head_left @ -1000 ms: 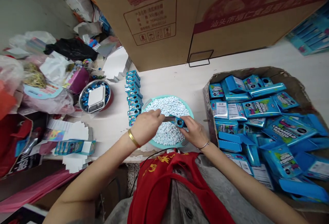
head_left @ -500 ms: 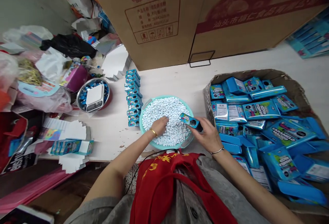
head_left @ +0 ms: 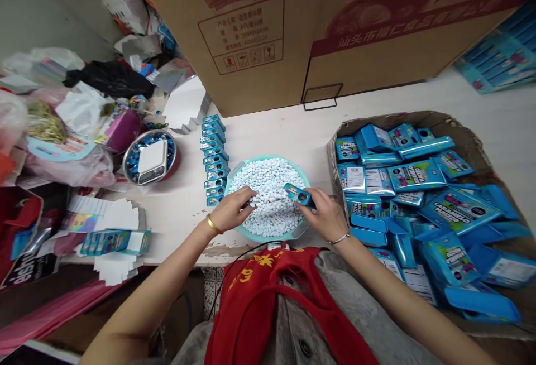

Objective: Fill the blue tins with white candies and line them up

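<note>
My right hand (head_left: 325, 217) grips a small blue candy box (head_left: 298, 195) with a dark round window, tilted over the right part of a mint-green basin. Small white candies (head_left: 274, 175) fill the basin (head_left: 307, 179). Over the basin's left side is my left hand (head_left: 229, 209), its fingers curled together around a few white candies at the fingertips. How many it holds is hidden. Just left of the basin, several similar blue boxes (head_left: 215, 158) stand in a row, and white candies show at one of them.
A cardboard tray (head_left: 333, 158) heaped with blue boxes stands at right. Behind rises a large carton (head_left: 251, 86) with a wire handle. To the left are a metal bowl (head_left: 176, 155) bearing a white scale (head_left: 153, 161), stacked white cards (head_left: 186, 102), and cluttered bags (head_left: 75, 169).
My left hand has come up out of the candies and moved left, toward the basin's rim, with candies in its fingers. My right hand still holds the box over the basin.
</note>
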